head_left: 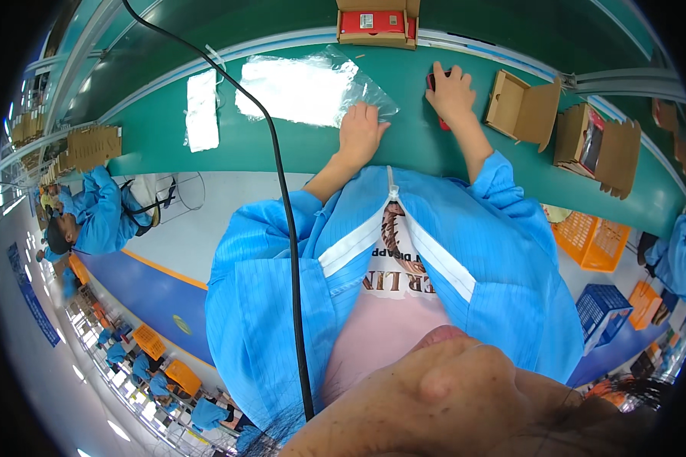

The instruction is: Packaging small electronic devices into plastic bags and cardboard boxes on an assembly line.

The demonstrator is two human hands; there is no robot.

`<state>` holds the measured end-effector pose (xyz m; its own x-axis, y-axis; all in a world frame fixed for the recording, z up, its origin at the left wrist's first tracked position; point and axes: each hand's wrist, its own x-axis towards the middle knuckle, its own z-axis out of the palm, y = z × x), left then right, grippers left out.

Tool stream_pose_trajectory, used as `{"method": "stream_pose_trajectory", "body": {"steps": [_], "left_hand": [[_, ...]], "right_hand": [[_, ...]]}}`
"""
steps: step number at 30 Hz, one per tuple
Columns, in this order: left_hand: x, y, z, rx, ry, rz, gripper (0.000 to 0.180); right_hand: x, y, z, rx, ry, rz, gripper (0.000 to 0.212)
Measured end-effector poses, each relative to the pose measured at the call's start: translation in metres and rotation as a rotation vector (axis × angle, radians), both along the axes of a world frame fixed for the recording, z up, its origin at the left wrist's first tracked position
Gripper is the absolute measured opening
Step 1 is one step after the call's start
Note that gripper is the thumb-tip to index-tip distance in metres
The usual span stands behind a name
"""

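My right hand [453, 97] is closed over a small black-and-red item [431, 81] on the green table. The fingers cover most of the item, so its kind is hidden. My left hand [360, 135] rests at the near right edge of a clear plastic bag [297, 90], its fingertips touching the film and its thumb held apart. The bag lies flat and shines with glare. To its left is a narrow white plastic packet [202, 113].
An open brown carton [509, 107] lies right of my right hand, with another carton [579, 141] holding packed items beyond it. A carton of red boxes [372, 23] stands at the back. A black cable [286, 206] hangs across the view. Orange crates [593, 240] stand below the table's right side.
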<state>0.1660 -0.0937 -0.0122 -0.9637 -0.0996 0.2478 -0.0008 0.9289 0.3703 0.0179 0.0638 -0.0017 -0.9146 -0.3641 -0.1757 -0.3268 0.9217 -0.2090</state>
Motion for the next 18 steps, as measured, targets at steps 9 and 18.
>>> {"method": "stream_pose_trajectory", "body": {"steps": [9,18], "left_hand": [[-0.006,0.000,-0.019,0.169,0.008,-0.059,0.007],[-0.025,0.001,-0.039,0.400,-0.161,0.170,0.012]], "right_hand": [[0.021,0.071,0.040,-1.168,-0.766,-0.441,0.036],[0.100,0.054,-0.021,-1.048,-0.364,-0.114,0.026]]}}
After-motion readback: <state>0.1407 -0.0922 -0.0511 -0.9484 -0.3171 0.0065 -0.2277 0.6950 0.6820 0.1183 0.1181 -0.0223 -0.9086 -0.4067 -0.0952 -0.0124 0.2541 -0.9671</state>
